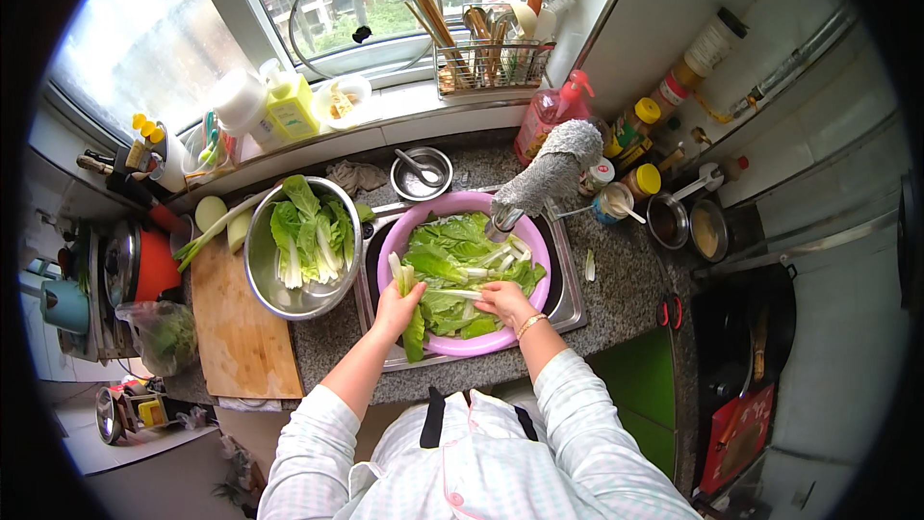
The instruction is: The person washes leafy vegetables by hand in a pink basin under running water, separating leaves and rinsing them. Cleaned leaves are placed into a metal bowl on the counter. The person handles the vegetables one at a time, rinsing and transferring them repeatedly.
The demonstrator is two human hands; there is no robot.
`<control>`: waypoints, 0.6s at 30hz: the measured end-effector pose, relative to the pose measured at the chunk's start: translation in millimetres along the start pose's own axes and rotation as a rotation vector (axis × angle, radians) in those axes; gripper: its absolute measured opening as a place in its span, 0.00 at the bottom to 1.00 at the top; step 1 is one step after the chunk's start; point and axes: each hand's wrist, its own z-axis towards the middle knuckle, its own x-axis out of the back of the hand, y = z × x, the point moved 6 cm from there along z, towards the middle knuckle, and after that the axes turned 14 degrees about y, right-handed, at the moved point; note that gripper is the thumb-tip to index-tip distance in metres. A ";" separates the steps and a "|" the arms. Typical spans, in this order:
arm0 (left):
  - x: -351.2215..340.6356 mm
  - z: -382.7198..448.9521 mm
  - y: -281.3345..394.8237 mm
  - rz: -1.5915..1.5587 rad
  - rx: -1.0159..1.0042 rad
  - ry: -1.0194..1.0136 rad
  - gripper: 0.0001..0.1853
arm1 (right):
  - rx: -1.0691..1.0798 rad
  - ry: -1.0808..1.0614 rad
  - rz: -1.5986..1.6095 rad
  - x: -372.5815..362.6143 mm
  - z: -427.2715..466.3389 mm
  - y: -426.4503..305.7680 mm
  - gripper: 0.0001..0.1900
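Note:
A pink plastic basin [540, 253] stands in the steel sink, with green leafy lettuce [447, 245] in water inside it. Over the basin's left side, my left hand [398, 307] holds several lettuce leaves [413, 336], their white stems pointing up and a leaf hanging down. My right hand [507, 303] grips the white stem of a leaf [458, 294] at the basin's near right part. Left of the sink, a stainless steel bowl [310, 300] holds upright lettuce leaves [310, 231]. A faucet wrapped in grey cloth [541, 173] reaches over the basin's back right.
A wooden cutting board [242, 325] lies at the left, with a green onion [224, 231] across its back edge. Behind the sink is a small metal bowl [421, 173] with a spoon. Jars, a red pump bottle [541, 119] and red-handled scissors [670, 310] are at the right.

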 end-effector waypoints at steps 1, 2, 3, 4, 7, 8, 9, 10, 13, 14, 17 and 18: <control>-1.1 -0.4 1.2 -0.016 -0.007 0.005 0.18 | -0.022 0.013 0.010 3.7 1.0 0.7 0.07; -4.1 -0.8 3.1 -0.031 -0.015 0.008 0.18 | 0.111 0.064 -0.162 8.1 1.7 -4.4 0.06; -6.6 -0.8 7.0 -0.046 -0.025 0.013 0.18 | 0.247 0.113 -0.334 10.0 -0.3 -13.0 0.05; -11.9 -1.2 7.7 -0.037 -0.038 -0.010 0.18 | 0.383 0.165 -0.504 11.3 -3.5 -21.5 0.04; -23.3 -5.3 10.4 0.053 -0.159 -0.064 0.16 | 0.492 0.144 -0.557 -3.5 -38.6 -56.1 0.04; -28.5 -8.7 18.5 0.124 -0.262 -0.087 0.16 | 0.529 0.099 -0.565 -10.8 -57.9 -73.3 0.04; -36.7 -13.3 30.0 0.196 -0.371 -0.120 0.15 | 0.562 0.064 -0.566 -11.8 -68.5 -82.5 0.05; -43.0 -17.9 39.2 0.201 -0.323 -0.165 0.13 | 0.986 0.201 -0.679 -8.9 -72.9 -96.3 0.06; -50.8 -16.2 42.0 0.218 -0.354 -0.121 0.12 | 1.061 0.320 -0.760 2.8 -64.9 -111.0 0.09; -48.8 -16.1 39.6 0.255 -0.323 -0.097 0.12 | 0.818 0.262 -0.988 7.9 -55.3 -101.5 0.09; -36.1 -12.4 26.6 0.238 -0.284 -0.010 0.13 | 1.002 0.171 -1.157 -4.7 -74.0 -90.1 0.06; -35.1 -10.3 21.6 0.243 -0.288 -0.018 0.13 | 1.175 0.172 -1.221 -9.5 -77.2 -84.7 0.05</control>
